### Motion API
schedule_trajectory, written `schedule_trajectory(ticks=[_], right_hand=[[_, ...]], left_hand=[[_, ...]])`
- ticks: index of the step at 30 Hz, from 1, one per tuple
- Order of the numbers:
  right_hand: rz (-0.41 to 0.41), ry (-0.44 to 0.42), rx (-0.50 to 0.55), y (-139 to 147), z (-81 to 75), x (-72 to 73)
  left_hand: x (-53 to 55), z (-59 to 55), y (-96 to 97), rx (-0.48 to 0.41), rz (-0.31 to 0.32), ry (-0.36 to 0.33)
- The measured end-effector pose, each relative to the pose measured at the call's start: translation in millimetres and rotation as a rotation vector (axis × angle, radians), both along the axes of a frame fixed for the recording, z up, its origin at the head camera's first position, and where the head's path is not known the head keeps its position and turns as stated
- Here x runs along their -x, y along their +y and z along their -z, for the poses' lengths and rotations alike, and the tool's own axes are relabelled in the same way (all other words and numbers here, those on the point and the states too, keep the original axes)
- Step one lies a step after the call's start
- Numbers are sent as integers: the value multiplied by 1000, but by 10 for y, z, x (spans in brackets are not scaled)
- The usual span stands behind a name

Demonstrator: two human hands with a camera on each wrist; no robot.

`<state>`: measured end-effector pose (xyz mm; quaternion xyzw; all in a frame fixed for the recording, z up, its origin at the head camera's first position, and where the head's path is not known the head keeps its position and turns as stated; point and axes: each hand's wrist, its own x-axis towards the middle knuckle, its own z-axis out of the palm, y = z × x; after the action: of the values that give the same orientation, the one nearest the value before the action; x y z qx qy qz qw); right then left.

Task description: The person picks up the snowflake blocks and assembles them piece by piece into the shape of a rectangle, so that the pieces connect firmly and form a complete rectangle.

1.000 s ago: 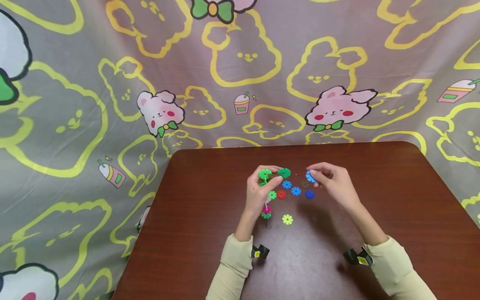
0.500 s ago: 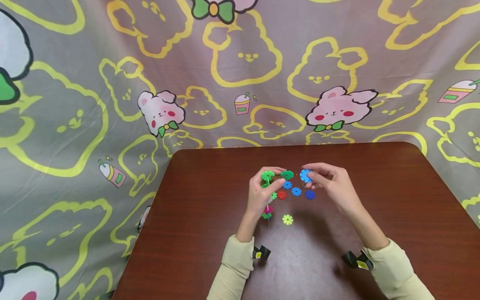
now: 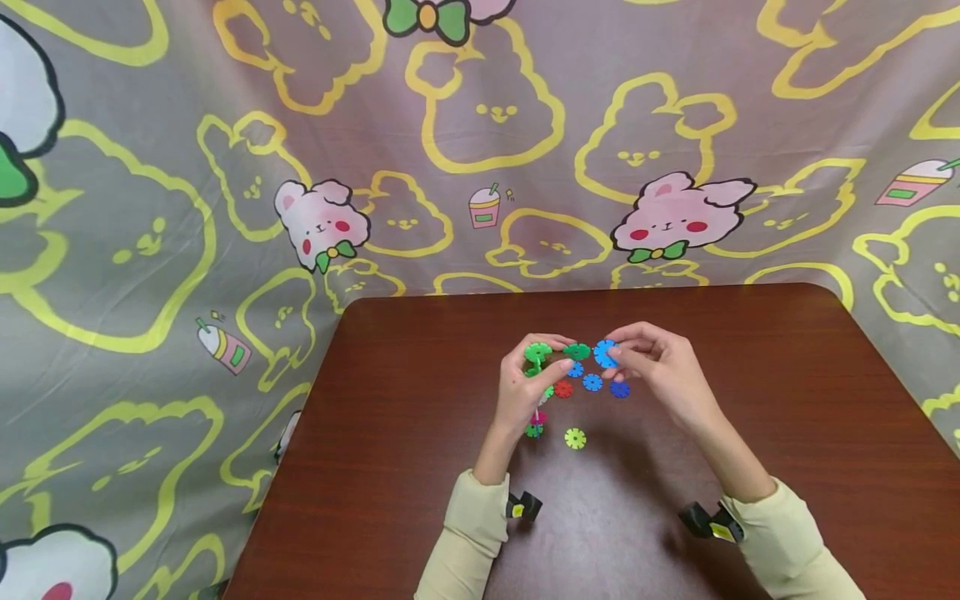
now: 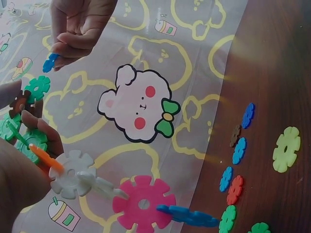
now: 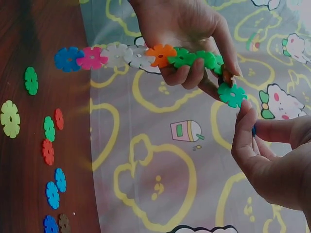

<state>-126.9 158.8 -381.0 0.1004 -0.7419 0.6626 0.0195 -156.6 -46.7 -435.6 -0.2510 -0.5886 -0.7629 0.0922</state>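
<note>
Left-right gap: tight; chain [image 5: 116,55] with its green end disc [image 3: 577,352] and the blue disc [image 3: 603,354] in the right hand [image 3: 663,371] nearly fill it.
Under left hand [image 3: 517,385]: chain hangs toward the wrist, blocks that side.
Below gap: loose discs [image 3: 592,382] flat on table [image 3: 412,400], room above them.
Between forearms [image 3: 731,454]: wide lane; yellow disc [image 3: 575,438] low, wrist cameras [image 3: 705,522] poke in.
Outboard of both hands: open table.
Beyond both hands: strip of table, then curtain [image 3: 405,250].

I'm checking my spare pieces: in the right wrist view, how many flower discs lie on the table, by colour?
Blue discs: 3
Red discs: 2
Green discs: 2
Yellow disc: 1
Brown disc: 1
Total: 9
</note>
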Motion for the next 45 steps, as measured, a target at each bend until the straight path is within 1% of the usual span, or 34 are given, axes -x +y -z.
schedule_trajectory(ticks=[7, 14, 17, 21, 23, 26, 29, 33, 38, 45], right_hand=[[-4, -3, 29, -26, 1, 9], [-27, -26, 89, -42, 12, 23], [-7, -44, 84, -47, 15, 22], [50, -62, 64, -50, 22, 17], [64, -69, 92, -51, 25, 17], [56, -67, 150, -54, 26, 19], [34, -54, 230, -69, 23, 30], [27, -22, 289, -87, 24, 32], [60, -4, 274, -102, 17, 32], [102, -53, 255, -120, 15, 38]], left_hand=[[0, -8, -8, -17, 11, 11], [-3, -1, -18, -10, 19, 7], [-11, 7, -24, -8, 23, 7], [-31, 25, -35, -3, 40, 11], [-38, 30, -36, -3, 54, 15], [-39, 24, -32, -11, 70, 14], [-24, 15, -31, -15, 68, 13], [-16, 12, -22, -12, 59, 17], [-9, 8, -4, -20, 61, 20], [-13, -5, 11, -49, 71, 22]])
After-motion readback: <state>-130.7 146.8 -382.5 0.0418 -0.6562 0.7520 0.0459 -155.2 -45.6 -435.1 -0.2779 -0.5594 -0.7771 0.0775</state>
